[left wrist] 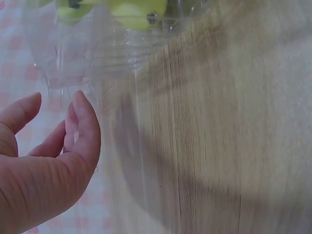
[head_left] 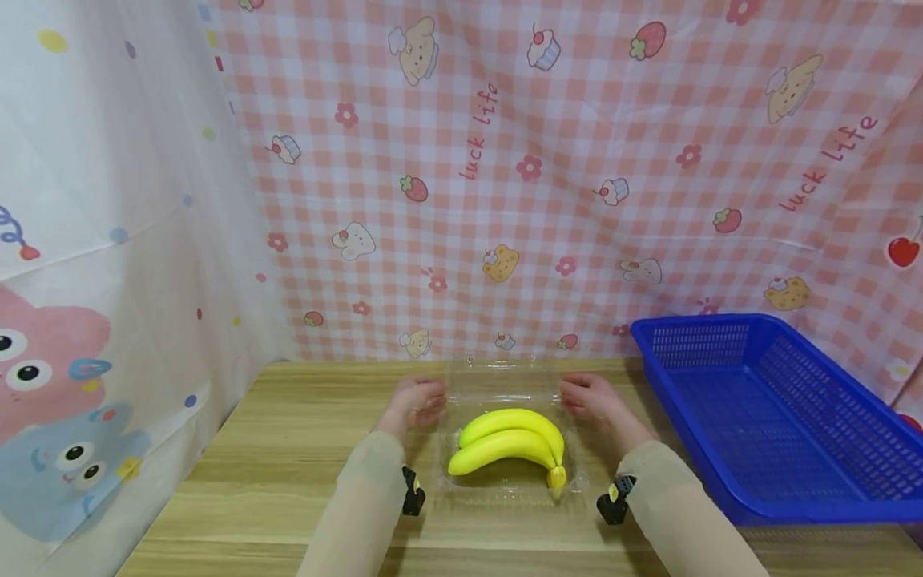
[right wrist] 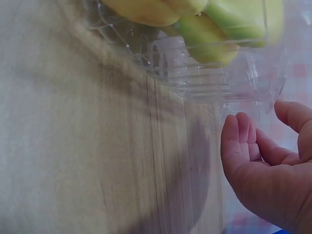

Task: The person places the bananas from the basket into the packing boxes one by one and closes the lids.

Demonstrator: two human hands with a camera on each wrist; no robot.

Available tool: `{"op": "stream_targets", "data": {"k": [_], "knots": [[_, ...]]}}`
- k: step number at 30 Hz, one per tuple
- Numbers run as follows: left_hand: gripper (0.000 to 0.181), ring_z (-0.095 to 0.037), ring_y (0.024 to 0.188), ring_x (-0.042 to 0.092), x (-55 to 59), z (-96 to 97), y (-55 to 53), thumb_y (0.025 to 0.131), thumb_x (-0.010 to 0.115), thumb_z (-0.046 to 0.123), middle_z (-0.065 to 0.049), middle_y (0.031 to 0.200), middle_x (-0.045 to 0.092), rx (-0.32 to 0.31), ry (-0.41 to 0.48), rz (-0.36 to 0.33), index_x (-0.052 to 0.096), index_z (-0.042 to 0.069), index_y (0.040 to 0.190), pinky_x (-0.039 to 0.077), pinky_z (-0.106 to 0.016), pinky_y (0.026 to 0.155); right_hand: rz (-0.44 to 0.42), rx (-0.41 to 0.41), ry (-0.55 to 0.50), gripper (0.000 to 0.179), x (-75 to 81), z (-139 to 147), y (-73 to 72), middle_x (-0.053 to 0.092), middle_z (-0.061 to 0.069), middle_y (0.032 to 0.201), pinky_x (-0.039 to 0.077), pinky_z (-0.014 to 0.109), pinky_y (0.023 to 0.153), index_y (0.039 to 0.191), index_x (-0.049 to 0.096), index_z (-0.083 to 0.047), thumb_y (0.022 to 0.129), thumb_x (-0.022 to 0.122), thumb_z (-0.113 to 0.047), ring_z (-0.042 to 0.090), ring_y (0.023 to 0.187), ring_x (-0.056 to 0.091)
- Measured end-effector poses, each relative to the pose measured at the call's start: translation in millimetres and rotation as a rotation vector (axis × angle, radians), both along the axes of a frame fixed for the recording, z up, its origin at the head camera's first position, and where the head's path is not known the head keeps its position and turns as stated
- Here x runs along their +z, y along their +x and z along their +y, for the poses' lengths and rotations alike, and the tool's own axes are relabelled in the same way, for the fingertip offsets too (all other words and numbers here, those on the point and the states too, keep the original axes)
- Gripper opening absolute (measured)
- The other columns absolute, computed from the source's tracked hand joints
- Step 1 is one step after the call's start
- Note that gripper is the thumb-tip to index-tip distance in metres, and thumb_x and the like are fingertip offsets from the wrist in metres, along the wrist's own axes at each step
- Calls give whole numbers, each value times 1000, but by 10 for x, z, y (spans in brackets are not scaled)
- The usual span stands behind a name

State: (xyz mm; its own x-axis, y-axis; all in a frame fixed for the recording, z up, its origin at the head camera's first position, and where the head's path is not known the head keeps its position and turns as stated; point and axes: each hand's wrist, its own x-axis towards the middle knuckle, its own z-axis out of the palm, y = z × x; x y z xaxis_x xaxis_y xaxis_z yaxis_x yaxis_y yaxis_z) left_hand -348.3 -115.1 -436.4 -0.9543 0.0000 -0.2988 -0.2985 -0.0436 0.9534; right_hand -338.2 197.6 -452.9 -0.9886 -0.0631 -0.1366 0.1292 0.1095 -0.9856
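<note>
A bunch of yellow bananas (head_left: 503,449) lies in a clear plastic clamshell box (head_left: 577,483) on the wooden table. The lid (head_left: 505,380) stands raised at the back. On the box's left side is my left hand (head_left: 417,405), its fingers loosely bent and the thumb apart. In the left wrist view, a small gap shows between the left hand (left wrist: 53,165) and the plastic. My right hand (head_left: 594,405) is at the opposite side. From the right wrist, the right hand's (right wrist: 268,170) thumb tip is close to a box corner; whether it touches, I cannot tell.
A large blue plastic basket (head_left: 692,437) stands on the right, beyond my right forearm. Behind the wooden table (head_left: 288,449) hangs a pink checked cloth (head_left: 461,216), and a white patterned cloth (head_left: 144,320) hangs at the left.
</note>
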Motion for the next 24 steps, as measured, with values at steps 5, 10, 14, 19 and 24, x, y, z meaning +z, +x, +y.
{"op": "stream_targets", "data": {"k": [5,10,14,19,24], "knots": [[36,-20,86,57,-9,34,-15,93,61,-4,-13,102,58,17,-13,7,54,-11,127,60,-34,83,8,4,18,47,14,4,-7,57,29,116,57,22,75,135,38,24,99,52,-3,11,81,59],[37,-19,85,56,-7,54,-13,92,61,-6,-12,101,57,31,-28,11,55,-11,129,60,-33,81,20,-7,5,44,7,7,-22,60,26,109,58,22,72,131,40,25,98,54,1,10,77,59],[39,-20,85,57,0,65,-8,93,60,-6,-14,103,58,41,-12,14,54,-10,131,60,-33,81,29,-24,0,44,11,2,-27,60,30,111,58,22,71,132,41,25,98,55,1,10,76,60],[39,-20,86,57,-11,62,-5,93,61,-5,-14,103,57,49,1,33,53,-9,132,60,-34,83,23,-43,-11,44,29,-16,-25,61,27,107,57,21,70,134,40,24,98,54,1,10,75,60],[41,-20,85,58,-1,58,-6,92,60,-7,-15,101,59,66,17,44,53,-9,132,60,-34,82,23,-58,-47,44,28,-19,-32,61,20,102,56,19,68,135,39,23,98,53,2,9,73,59]]}}
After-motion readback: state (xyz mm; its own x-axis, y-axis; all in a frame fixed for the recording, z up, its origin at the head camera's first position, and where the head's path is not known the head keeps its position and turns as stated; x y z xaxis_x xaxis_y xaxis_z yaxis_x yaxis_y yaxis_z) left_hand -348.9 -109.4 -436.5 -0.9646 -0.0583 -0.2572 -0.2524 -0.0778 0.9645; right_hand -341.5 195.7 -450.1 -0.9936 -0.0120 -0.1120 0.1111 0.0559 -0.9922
